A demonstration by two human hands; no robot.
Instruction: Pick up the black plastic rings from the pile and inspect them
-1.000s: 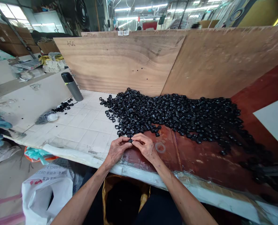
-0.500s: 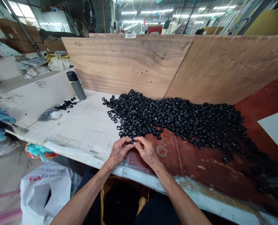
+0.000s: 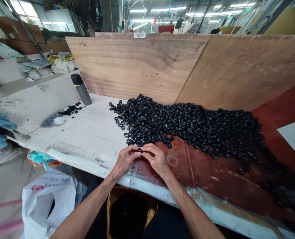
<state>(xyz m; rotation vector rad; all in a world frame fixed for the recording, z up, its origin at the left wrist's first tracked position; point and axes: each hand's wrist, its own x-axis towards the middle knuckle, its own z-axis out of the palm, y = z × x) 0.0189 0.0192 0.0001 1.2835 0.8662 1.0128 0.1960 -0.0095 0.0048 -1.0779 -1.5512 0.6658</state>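
Note:
Between the fingertips of both hands is a small black plastic ring [image 3: 140,150], mostly hidden by the fingers. My left hand [image 3: 125,160] pinches it from the left, thumb and forefinger closed. From the other side my right hand [image 3: 156,159] pinches the same ring. Both hands are just above the table's near edge, in front of a wide pile of black plastic rings [image 3: 167,119]. Some rings lie loose at the pile's left end and close beyond my fingers.
A grey bottle [image 3: 82,90] stands at the back left, near small black parts [image 3: 71,109] and a clear bag [image 3: 50,120]. A wooden board [image 3: 137,66] walls off the back. Below the edge are a white sack [image 3: 48,202] and an open yellow-rimmed container [image 3: 109,212].
My right fingers have shifted slightly around the small ring, while my left hand stays almost still. The pile looks the same; the view has tilted a little.

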